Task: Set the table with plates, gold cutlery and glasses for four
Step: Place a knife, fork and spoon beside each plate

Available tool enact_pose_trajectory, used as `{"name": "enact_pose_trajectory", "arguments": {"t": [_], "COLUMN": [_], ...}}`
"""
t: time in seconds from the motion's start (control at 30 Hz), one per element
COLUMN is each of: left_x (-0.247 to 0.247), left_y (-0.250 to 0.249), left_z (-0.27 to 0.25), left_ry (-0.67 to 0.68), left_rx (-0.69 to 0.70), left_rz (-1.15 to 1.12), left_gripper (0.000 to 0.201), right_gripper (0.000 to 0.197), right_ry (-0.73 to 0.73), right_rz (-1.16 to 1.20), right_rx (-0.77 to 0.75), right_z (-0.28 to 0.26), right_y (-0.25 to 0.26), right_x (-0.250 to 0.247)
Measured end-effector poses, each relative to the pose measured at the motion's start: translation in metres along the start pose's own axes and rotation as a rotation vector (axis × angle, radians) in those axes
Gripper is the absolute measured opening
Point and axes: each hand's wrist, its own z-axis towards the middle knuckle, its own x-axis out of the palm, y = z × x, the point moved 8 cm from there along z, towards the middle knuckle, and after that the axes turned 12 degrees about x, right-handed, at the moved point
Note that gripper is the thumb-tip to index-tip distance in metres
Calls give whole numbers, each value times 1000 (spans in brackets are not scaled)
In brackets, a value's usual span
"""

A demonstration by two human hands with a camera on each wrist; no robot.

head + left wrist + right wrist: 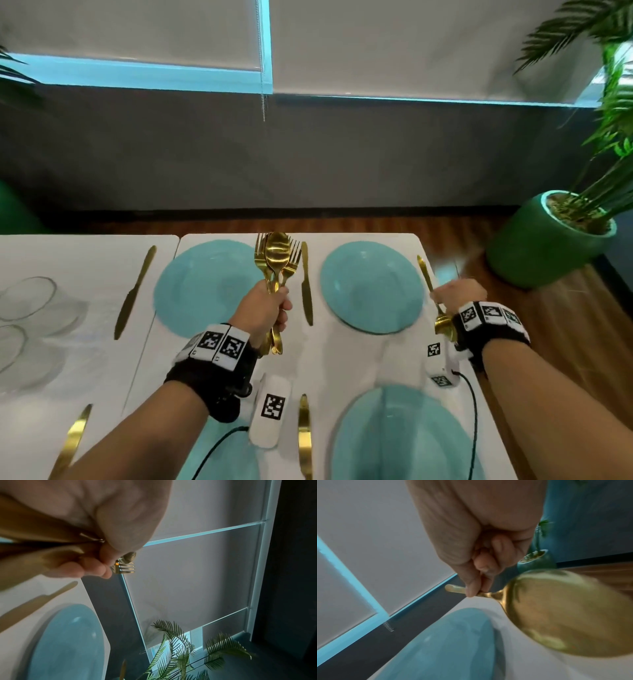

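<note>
My left hand is held above the white table between the two far teal plates, gripping a bundle of gold forks and spoons upright. In the left wrist view its fingers curl round the handles and fork tines stick out past them. My right hand pinches a single gold spoon by the handle at the table's right edge, just right of the far right plate. The spoon's bowl points back toward my wrist.
Plates sit at far left, near right and near left, under my arm. A gold knife lies beside each plate. Clear glasses stand at the left. A green plant pot stands on the floor to the right.
</note>
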Motion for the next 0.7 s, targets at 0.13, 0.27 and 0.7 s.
{"name": "enact_pose_trajectory", "arguments": {"t": [0.13,0.27,0.7], "left_x": [24,34,33], "left_y": [-3,-6,3], "left_z": [14,30,60], "left_ry": [5,1,-28], "left_rx": [11,41,32], "left_rz": [-28,-28,34], "left_gripper": [11,11,13], "right_gripper": [24,20,27], "right_ry": [132,150,163], "right_rz": [-4,15,431], "right_rx": [70,47,150], "right_z": [42,69,116], "right_y": [-7,0,20], "right_x": [23,35,34]}}
